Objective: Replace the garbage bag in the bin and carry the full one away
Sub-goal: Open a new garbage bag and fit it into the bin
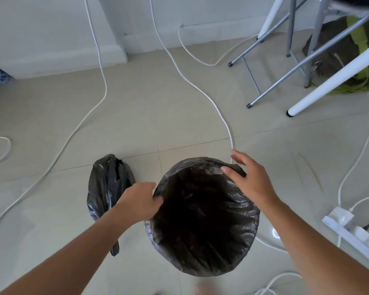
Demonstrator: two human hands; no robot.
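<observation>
A round bin (202, 260) stands on the tiled floor below me, lined with a black garbage bag (205, 216) folded over its rim. My left hand (139, 201) holds the bag's edge at the left side of the rim, fingers curled over it. At the far right of the rim my right hand (247, 177) rests on the liner with fingers nearly straight. A full, tied black bag (108, 188) lies on the floor just left of the bin, partly behind my left forearm.
White cables (207, 96) run across the floor, one ending right behind the bin. A power strip (349, 233) with plugs lies at the right. Stool legs (271, 81), a white table leg (337, 77) and a dark green bag stand at the back right.
</observation>
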